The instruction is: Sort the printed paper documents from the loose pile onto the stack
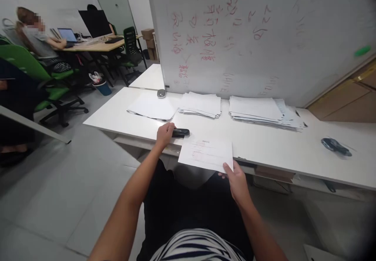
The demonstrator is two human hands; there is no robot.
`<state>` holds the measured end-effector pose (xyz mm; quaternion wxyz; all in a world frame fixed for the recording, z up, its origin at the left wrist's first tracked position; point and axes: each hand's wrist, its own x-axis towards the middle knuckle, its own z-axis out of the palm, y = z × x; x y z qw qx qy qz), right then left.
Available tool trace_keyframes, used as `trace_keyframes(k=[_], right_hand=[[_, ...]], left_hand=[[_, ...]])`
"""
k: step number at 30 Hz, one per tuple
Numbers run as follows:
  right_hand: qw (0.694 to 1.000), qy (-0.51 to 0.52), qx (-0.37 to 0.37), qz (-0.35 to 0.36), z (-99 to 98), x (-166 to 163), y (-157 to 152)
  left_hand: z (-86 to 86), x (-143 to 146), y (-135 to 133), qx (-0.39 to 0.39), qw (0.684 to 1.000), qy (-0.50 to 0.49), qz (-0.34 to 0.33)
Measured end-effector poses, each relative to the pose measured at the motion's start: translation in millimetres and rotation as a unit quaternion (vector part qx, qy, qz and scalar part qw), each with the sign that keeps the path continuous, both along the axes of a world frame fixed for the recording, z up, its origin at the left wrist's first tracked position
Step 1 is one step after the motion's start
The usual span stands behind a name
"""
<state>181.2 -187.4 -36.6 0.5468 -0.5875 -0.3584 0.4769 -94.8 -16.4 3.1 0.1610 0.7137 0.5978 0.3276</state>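
Note:
My left hand (165, 135) is closed round the rear end of a black stapler (181, 132) at the front part of the white desk. A white sheet of paper (210, 155) with faint reddish and dark print is pinched at its lower right corner by my right hand (236, 178), thumb on top. The sheet juts out over the desk's front edge, and its upper left corner lies close to the stapler's tip. Whether the two touch I cannot tell. Behind the stapler lies a white sheet stack (152, 106).
Two paper piles, a middle one (199, 104) and a thicker right one (258, 110), lie along the whiteboard (249, 37). A mouse (161, 93) sits at the back of the desk (293, 139). Far right is a dark object (336, 146). A person (41, 41) sits at another desk.

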Motion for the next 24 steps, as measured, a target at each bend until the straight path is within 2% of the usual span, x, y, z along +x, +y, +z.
trace_keyframes(k=[3, 9, 12, 16, 24], right_hand=[[1.0, -0.013, 0.002, -0.01, -1.1, -1, 1], [0.996, -0.084, -0.012, -0.034, -2.7, 10, 1], [0.992, -0.108, -0.017, -0.058, -6.2, 21, -1], [0.992, -0.07, -0.013, -0.103, -9.4, 35, -4], [0.993, -0.05, -0.004, -0.111, -7.3, 47, -7]], left_hand=[[-10.2, -3, -7, 0.041, 0.998, -0.025, -0.039], [-12.1, 1, 1, 0.084, 0.991, 0.071, -0.081], [-16.3, 2, 3, 0.089, 0.991, 0.086, -0.059], [-19.3, 4, 4, 0.081, 0.992, 0.089, -0.031], [-18.8, 6, 4, 0.079, 0.992, 0.098, -0.019]])
